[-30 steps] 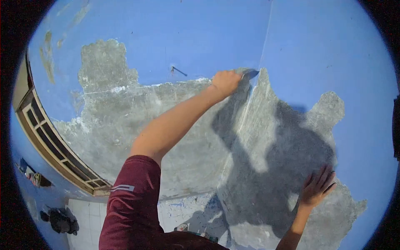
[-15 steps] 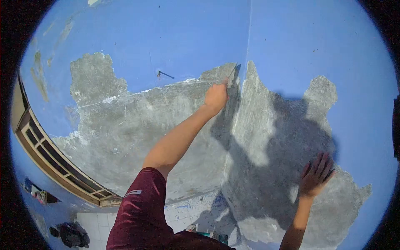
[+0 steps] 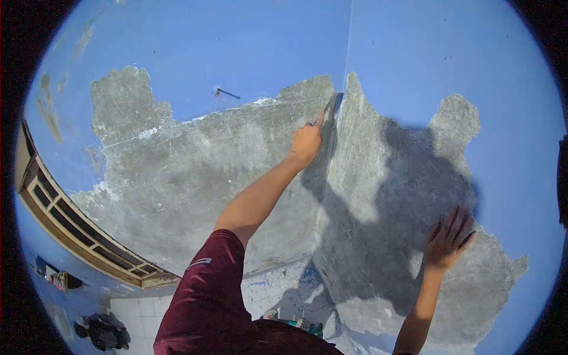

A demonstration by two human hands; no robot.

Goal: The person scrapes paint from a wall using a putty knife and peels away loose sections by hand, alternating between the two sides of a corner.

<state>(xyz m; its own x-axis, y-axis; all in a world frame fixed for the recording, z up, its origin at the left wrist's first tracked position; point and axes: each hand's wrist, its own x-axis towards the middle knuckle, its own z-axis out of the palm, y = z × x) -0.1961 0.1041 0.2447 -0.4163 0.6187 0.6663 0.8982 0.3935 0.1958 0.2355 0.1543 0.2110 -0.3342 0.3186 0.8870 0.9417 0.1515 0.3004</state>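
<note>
My left hand [image 3: 306,142] is closed round the handle of a scraper [image 3: 332,106], its blade up against the wall near the corner. Bare grey plaster [image 3: 225,154] with ragged edges surrounds it, and blue paint [image 3: 266,47] lies above. On the wall right of the corner, my right hand [image 3: 449,239] rests with its fingers spread over the shaded grey plaster [image 3: 414,195], holding nothing.
A dark peg [image 3: 228,93] sticks out of the left wall. At the lower left are a wooden window frame [image 3: 89,236] and a black object [image 3: 103,332] on the floor. Paint flakes lie on the white tiles [image 3: 260,290] below.
The view has shifted slightly. My left hand and the scraper have moved a little down the wall, and the blade now shows more clearly at the corner. My right hand stays spread on the right wall.
</note>
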